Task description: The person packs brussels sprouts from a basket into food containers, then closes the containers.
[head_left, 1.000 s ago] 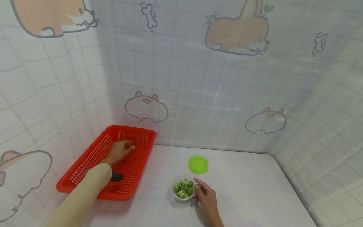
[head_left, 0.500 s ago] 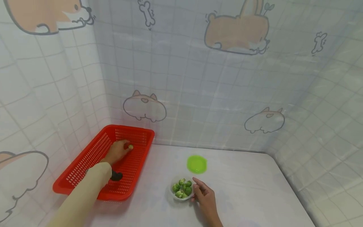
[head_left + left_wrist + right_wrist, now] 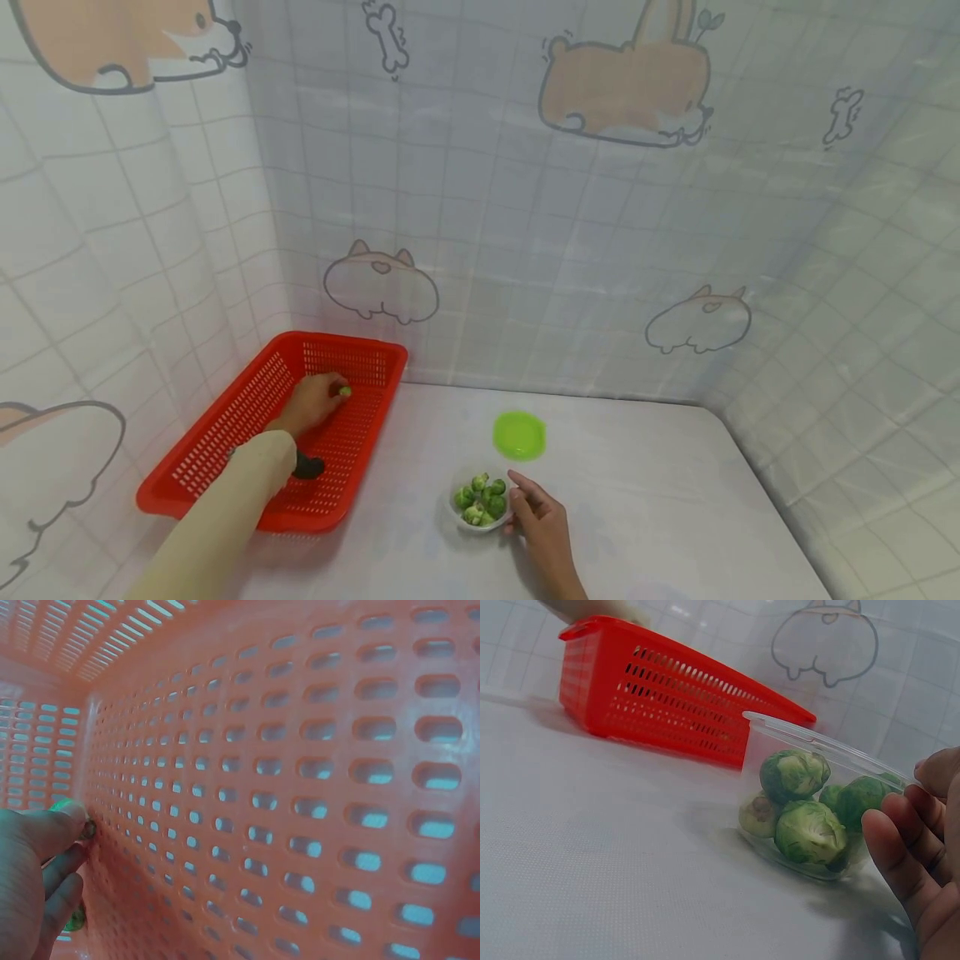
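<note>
Inside the red basket [image 3: 375, 433], near its far end, my left hand [image 3: 313, 402] pinches a Brussels sprout [image 3: 345, 391] between thumb and fingertips. In the left wrist view, the thumb of that hand [image 3: 37, 862] covers most of the sprout [image 3: 67, 806], and a bit of green [image 3: 75, 921] shows below the fingers. My right hand [image 3: 546, 529] is beside a clear plastic tub [image 3: 459, 515] holding several Brussels sprouts [image 3: 495, 505]. In the right wrist view, its relaxed fingers [image 3: 889, 844] lie along the tub's side, with one fingertip right at the rim [image 3: 832, 742].
A bright green lid [image 3: 519, 436] lies flat on the white table [image 3: 645, 500] beyond the tub. Grid-patterned sheets with cartoon dogs form the back wall [image 3: 510, 250] and both sides. A dark wrist strap [image 3: 307, 465] shows at the left sleeve, over the basket.
The head view has shifted slightly, moving the scene a little left. My left hand and its sprout remain near the basket's far end; my right hand stays by the tub.
</note>
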A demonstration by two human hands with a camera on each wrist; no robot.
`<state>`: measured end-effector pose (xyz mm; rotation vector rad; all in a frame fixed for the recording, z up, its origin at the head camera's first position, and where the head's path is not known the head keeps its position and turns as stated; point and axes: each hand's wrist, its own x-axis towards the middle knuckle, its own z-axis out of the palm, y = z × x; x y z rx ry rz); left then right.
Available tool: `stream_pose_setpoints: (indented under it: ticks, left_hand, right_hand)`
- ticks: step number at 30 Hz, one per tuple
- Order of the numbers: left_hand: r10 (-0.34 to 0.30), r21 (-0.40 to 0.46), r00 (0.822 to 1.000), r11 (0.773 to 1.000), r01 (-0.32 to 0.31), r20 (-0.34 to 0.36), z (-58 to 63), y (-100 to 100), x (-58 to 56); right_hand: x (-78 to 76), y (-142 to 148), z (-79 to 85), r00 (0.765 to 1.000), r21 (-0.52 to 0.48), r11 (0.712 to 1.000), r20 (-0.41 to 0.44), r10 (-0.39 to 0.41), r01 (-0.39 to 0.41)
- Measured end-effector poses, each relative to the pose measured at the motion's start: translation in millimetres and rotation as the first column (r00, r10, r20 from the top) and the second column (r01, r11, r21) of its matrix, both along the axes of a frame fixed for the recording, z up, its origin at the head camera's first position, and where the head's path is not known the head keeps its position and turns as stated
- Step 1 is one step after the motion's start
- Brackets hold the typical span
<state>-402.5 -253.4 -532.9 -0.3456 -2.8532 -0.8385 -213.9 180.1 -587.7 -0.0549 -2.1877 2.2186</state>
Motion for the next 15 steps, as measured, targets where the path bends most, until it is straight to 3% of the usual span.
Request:
stream_pose_setpoints:
  ticks: [8,15]
  left_hand:
    - [-0.034,-0.004,0.999,0.999,0.034,-0.036,5.8,2.9,4.0]
    - [-0.047,0.006,0.999,0.999,0.047,-0.007,10.9,5.5,8.6]
  right_hand:
    - [-0.5,0.0,-1.4,1.0,-0.01,1.0,0.009,0.001,-0.001]
    - [0.3,-0.1,1.1,1.0,-0.021,1.0,-0.001,0.002,-0.002]
